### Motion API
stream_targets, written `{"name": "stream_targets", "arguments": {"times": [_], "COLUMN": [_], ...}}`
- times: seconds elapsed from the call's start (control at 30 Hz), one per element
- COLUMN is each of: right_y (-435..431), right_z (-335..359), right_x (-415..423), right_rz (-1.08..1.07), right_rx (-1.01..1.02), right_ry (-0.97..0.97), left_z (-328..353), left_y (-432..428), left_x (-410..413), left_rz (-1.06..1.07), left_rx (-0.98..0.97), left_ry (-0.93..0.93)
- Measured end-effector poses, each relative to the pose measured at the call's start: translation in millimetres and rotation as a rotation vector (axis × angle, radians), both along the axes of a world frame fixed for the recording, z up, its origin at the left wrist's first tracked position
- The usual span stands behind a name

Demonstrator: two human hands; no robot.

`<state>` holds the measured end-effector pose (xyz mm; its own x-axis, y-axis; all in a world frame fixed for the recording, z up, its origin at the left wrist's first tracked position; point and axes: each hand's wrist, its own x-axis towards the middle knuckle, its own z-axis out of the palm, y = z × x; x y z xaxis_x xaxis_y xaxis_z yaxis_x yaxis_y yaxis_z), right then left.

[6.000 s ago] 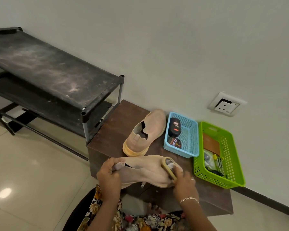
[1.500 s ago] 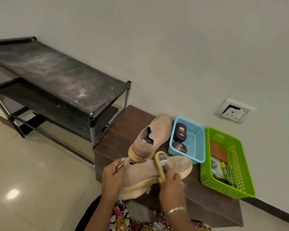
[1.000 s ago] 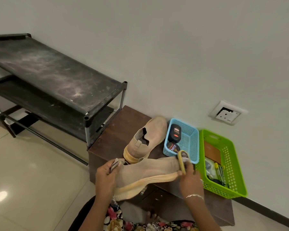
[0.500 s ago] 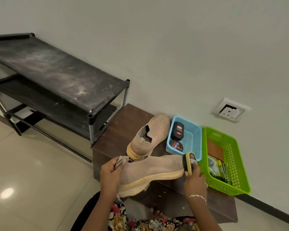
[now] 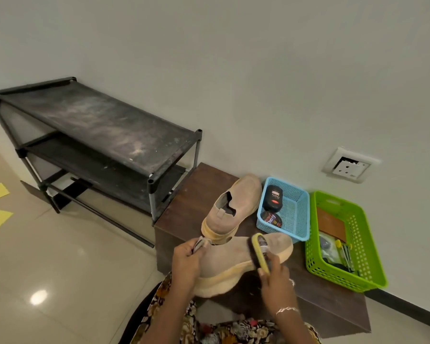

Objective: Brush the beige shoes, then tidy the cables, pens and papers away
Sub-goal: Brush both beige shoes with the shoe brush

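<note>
The left hand point(image 5: 185, 263) grips the heel end of a beige shoe point(image 5: 230, 260) and holds it tilted at the near edge of the brown surface point(image 5: 196, 202), toe to the right. The right hand point(image 5: 274, 281) is curled round a yellow-backed shoe brush point(image 5: 257, 253), whose dark bristles rest on the upper near the toe. The second beige shoe point(image 5: 231, 207) stands just behind, beside a blue basket point(image 5: 296, 219) at the far edge. A green basket point(image 5: 343, 276) sits at the right edge.
</note>
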<state>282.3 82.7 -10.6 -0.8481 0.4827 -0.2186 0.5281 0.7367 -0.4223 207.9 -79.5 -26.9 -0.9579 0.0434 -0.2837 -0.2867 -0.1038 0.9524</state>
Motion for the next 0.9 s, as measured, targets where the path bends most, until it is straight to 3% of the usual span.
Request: {"name": "stream_targets", "arguments": {"times": [0.1,0.23,0.3,0.37,0.5,0.57,0.67,0.77,0.83,0.9], "right_y": [-2,-61,-64,-39,36,38,-10,-68,-67,-34], "right_z": [8,25,29,18,0,2,13,31,27,4], "right_x": [0,30,34,25,-3,-9,7,39,36,13], "right_rz": [-0.010,0.359,0.421,0.370,-0.019,-0.069,0.204,0.521,0.547,0.402], "right_rx": [-0.082,-0.298,-0.298,-0.209,-0.010,-0.010,-0.217,-0.335,-0.270,-0.170], "right_ry": [0.050,0.147,0.129,0.091,-0.022,-0.003,0.115,0.159,0.147,0.118], "left_z": [11,10,9,17,24,21,19,19,20,18], "left_y": [5,5,0,-6,-12,-12,-9,-12,-18,-25], "left_x": [4,-2,-4,0,9,9,4,0,-2,-3], "left_rz": [0.004,0.050,0.055,0.034,0.019,0.032,0.055,0.091,0.047,-0.014], "left_rx": [-0.022,0.004,0.040,-0.007,-0.089,-0.108,-0.109,0.058,0.042,-0.058], "left_ry": [0.030,-0.031,-0.075,-0.059,-0.001,0.010,-0.005,-0.121,-0.110,-0.053]}}
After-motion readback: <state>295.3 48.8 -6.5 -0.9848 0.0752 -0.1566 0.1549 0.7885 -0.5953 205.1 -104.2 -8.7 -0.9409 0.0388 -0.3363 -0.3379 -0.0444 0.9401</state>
